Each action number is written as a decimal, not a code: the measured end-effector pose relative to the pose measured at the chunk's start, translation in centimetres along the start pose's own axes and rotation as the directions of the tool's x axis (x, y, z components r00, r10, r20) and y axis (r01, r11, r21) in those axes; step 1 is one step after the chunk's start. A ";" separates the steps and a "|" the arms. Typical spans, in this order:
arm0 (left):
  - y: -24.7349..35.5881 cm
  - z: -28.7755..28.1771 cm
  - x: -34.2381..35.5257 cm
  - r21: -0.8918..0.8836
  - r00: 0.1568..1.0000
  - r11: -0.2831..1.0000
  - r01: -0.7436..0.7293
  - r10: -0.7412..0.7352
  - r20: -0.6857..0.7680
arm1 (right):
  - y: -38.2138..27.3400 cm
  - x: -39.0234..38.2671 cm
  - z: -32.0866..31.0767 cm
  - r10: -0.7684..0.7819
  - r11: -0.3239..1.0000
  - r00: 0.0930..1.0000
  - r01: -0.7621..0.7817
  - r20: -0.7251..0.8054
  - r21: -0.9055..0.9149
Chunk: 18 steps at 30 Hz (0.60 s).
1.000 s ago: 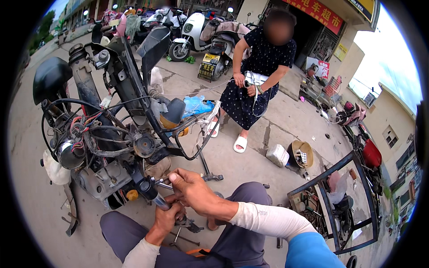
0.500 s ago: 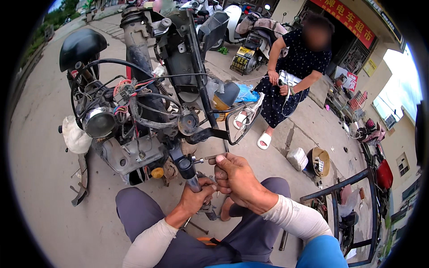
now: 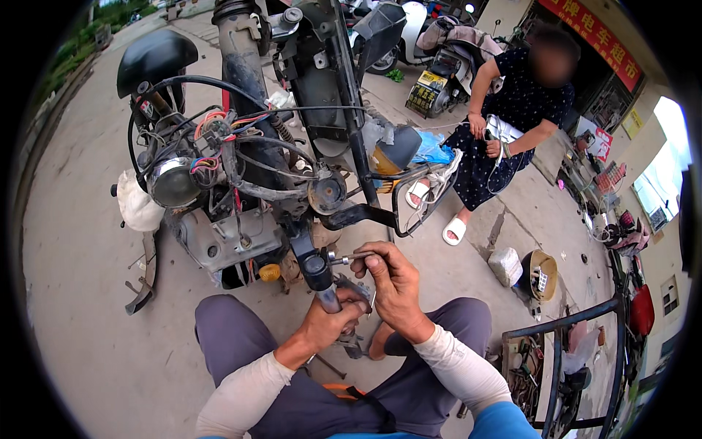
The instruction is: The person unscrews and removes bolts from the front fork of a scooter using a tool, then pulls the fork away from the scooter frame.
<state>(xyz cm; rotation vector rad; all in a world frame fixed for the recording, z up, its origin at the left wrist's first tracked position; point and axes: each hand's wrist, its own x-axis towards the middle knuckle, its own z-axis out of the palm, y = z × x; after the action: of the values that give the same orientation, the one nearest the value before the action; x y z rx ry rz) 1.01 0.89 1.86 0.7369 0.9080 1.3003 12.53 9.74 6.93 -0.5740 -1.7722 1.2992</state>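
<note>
A partly stripped motorbike (image 3: 241,175) stands in front of me with its wiring exposed. My left hand (image 3: 329,322) is closed around a metal fork tube (image 3: 327,298), below a dark clamp (image 3: 317,271). From the clamp's right side a small bolt (image 3: 338,260) sticks out. Fingers and thumb of my right hand (image 3: 395,289) pinch a slim metal rod-like tool (image 3: 361,255), whose end meets or nearly meets the bolt head. Its exact kind is hard to make out. The round headlight (image 3: 175,183) hangs among loose wires to the left.
A person (image 3: 512,124) in a dark dress sits at the far right, holding a cable. A pale block (image 3: 505,266) and a bucket (image 3: 540,276) stand on the ground. A dark metal frame (image 3: 563,319) rises at right; a curved metal strip (image 3: 148,278) lies left.
The view has shifted, so the motorbike sits further right and lower. My right hand has turned, its fingers now more over the tool. My left hand keeps hold of the tube.
</note>
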 end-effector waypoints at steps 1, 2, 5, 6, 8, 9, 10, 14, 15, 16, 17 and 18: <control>-0.1 -0.1 0.0 0.007 1.000 1.000 0.004 -0.004 0.001 | 0.3 0.1 -0.1 -0.022 0.999 1.000 0.022 0.003 -0.024; -0.2 -0.2 0.0 0.015 1.000 1.000 0.010 -0.010 0.004 | 0.6 0.2 -0.2 -0.083 0.996 0.997 0.083 0.012 -0.040; -0.2 -0.3 0.0 0.018 1.000 1.000 0.023 -0.024 0.019 | 1.4 0.7 -0.5 -0.246 0.962 0.968 0.249 0.040 -0.112; -0.2 -0.3 0.0 0.015 0.999 0.999 0.029 -0.029 0.025 | 1.5 0.9 -0.7 -0.288 0.944 0.956 0.293 0.052 -0.150; -0.3 -0.5 0.0 -0.003 0.999 0.999 0.040 -0.040 0.026 | 1.6 1.4 -0.8 -0.365 0.912 0.929 0.371 0.066 -0.172; -0.4 -0.6 -0.1 -0.012 0.999 0.999 0.045 -0.045 0.026 | 1.7 1.6 -0.7 -0.401 0.900 0.914 0.407 0.067 -0.157; -0.3 -0.6 -0.1 0.002 0.999 0.999 0.044 -0.044 0.018 | 1.9 1.7 -0.6 -0.437 0.886 0.897 0.442 0.067 -0.141; -0.2 -0.4 -0.1 0.012 0.999 0.999 0.045 -0.046 0.011 | 2.0 2.0 -0.9 -0.494 0.847 0.864 0.504 0.098 -0.168; -0.2 -0.3 -0.2 0.004 0.999 0.999 0.052 -0.052 0.011 | 1.8 2.7 -1.3 -0.548 0.794 0.824 0.567 0.144 -0.218; -0.1 -0.3 -0.3 0.015 0.999 0.999 0.052 -0.052 0.012 | 1.7 3.3 -1.6 -0.596 0.734 0.779 0.626 0.192 -0.263; 0.1 -0.1 -0.2 0.025 0.999 0.998 0.051 -0.051 0.019 | 1.6 3.6 -1.8 -0.610 0.707 0.763 0.646 0.216 -0.286; 0.2 0.0 -0.2 0.036 0.998 0.998 0.050 -0.051 0.026 | 1.6 4.0 -2.0 -0.622 0.680 0.746 0.666 0.241 -0.307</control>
<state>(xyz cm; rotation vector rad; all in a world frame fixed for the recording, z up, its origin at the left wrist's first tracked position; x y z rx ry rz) 0.92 0.75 2.08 0.7532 0.9243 1.2296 11.85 14.40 7.08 -0.0259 -2.0735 0.4989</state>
